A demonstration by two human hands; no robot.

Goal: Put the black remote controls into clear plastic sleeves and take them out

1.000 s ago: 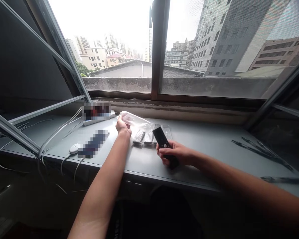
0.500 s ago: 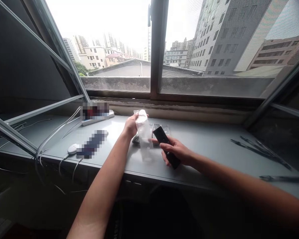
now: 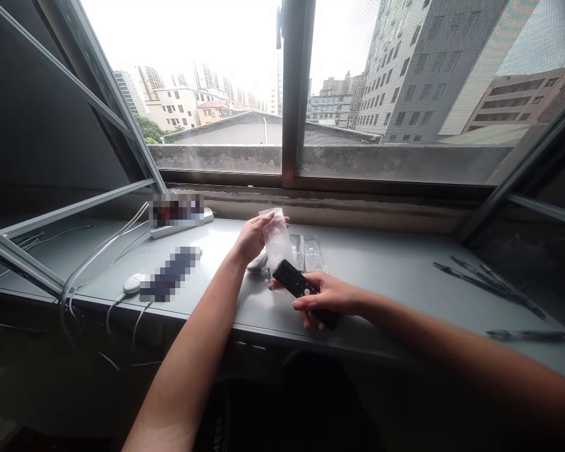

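My left hand (image 3: 254, 237) pinches the upper end of a clear plastic bag (image 3: 277, 238), which hangs down over the desk. In my right hand (image 3: 327, 294) lies a black remote control (image 3: 292, 280), its button side up and its far end by the lower part of the bag. Whether the remote touches the bag, I cannot tell. Behind them on the desk, bagged remote controls (image 3: 313, 253) lie side by side. A dark bundle in plastic (image 3: 258, 262) sits under my left hand, partly hidden.
The grey desk (image 3: 381, 263) runs below a window. To the left are a power strip (image 3: 209, 215), a blurred flat object (image 3: 172, 274), a white round charger (image 3: 132, 284) and loose cables (image 3: 75, 276). Several dark pens or tools (image 3: 527, 336) lie at the right. Metal frames (image 3: 75, 207) stand on both sides.
My right hand has turned the remote so its buttons face up and its far end points left toward the bag. My left hand has shifted the bag slightly right.
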